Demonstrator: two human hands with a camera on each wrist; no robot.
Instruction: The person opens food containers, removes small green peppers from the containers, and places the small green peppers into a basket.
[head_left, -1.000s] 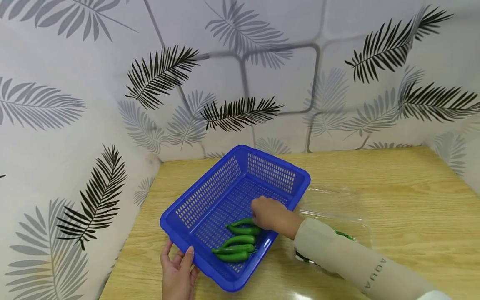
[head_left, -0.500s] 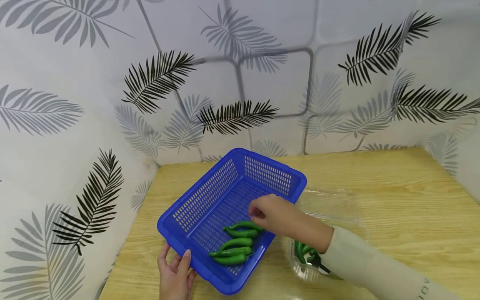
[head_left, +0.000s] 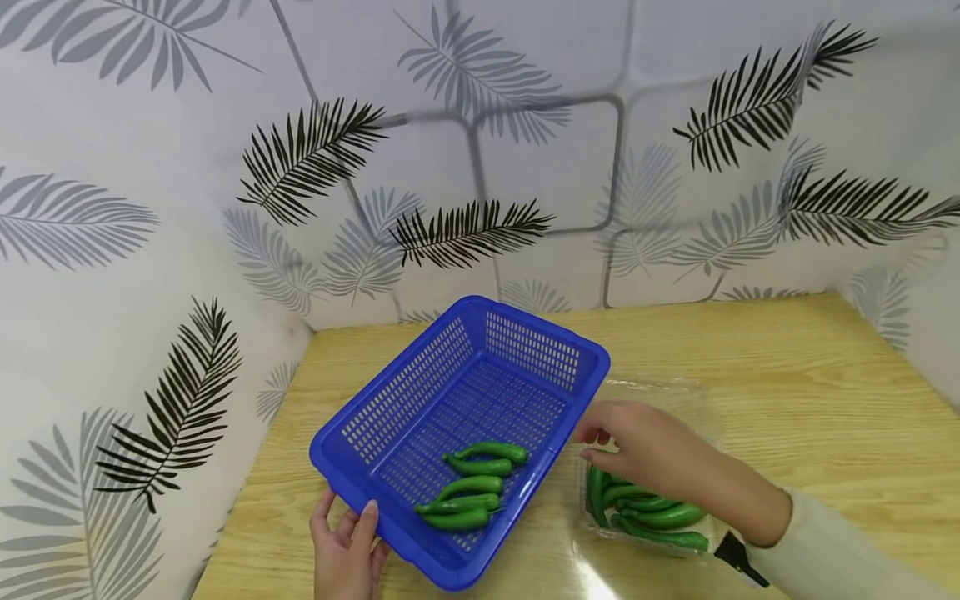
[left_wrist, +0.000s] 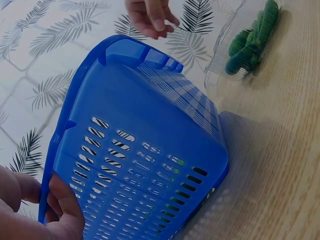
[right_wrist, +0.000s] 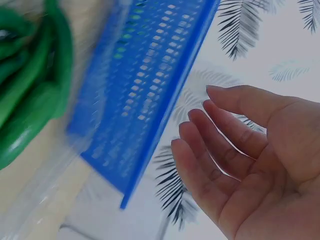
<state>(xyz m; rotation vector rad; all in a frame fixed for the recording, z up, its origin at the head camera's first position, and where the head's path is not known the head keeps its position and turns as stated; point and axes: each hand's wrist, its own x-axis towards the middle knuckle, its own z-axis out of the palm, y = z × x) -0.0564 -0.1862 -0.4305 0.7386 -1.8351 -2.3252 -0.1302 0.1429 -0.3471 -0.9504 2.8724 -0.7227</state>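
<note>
A blue plastic basket [head_left: 442, 375] with slotted walls stands tilted toward me on the table, several green chili peppers [head_left: 461, 504] lying in its near right part. My left hand [head_left: 348, 546] grips the basket's near left rim, thumb on top and fingers beneath, as the left wrist view also shows. Over a clear plastic box [head_left: 585, 508] to the right hovers my right hand [head_left: 652, 442], its fingers loosely bent around nothing. Several more green chili peppers [head_left: 660, 512] fill that box. In the right wrist view the empty right hand [right_wrist: 240, 155] faces the basket's outer wall.
The clear box's lid [head_left: 660, 392] lies folded back behind it. A small black thing [head_left: 738, 558] shows beside the right sleeve. The wooden table [head_left: 810, 400] meets a leaf-patterned wall covering [head_left: 540, 175] at the back and left.
My right hand has come out of the basket and moved right over the clear box, uncovering the peppers in both. My left hand keeps its grip on the rim.
</note>
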